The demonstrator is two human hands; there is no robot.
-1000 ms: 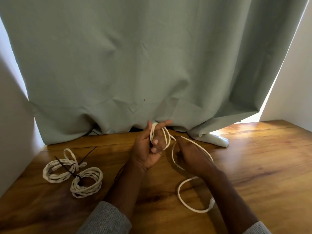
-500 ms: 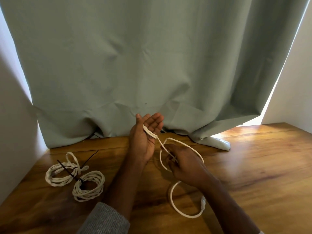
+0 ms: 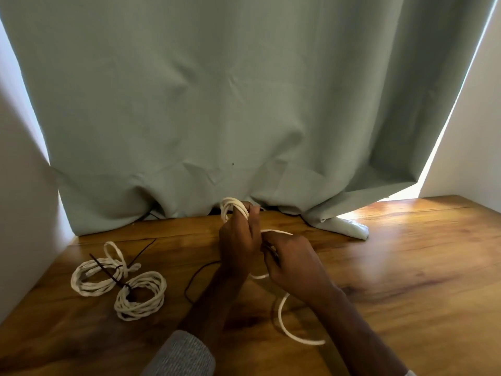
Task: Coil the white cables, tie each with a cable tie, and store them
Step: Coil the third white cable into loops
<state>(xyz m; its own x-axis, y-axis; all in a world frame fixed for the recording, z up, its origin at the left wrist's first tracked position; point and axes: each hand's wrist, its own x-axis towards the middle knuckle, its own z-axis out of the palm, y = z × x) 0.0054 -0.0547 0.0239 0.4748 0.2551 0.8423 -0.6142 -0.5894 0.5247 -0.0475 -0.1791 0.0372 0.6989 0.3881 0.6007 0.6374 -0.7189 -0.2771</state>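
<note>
White cable [image 3: 291, 331] loops round my left hand [image 3: 238, 240], which grips it above the table [image 3: 406, 267]. My right hand [image 3: 294, 263] pinches the cable too (two tied coils [image 3: 116, 280] lie left).

No text, label, brand, number or sign can be read anywhere in the head view.
</note>
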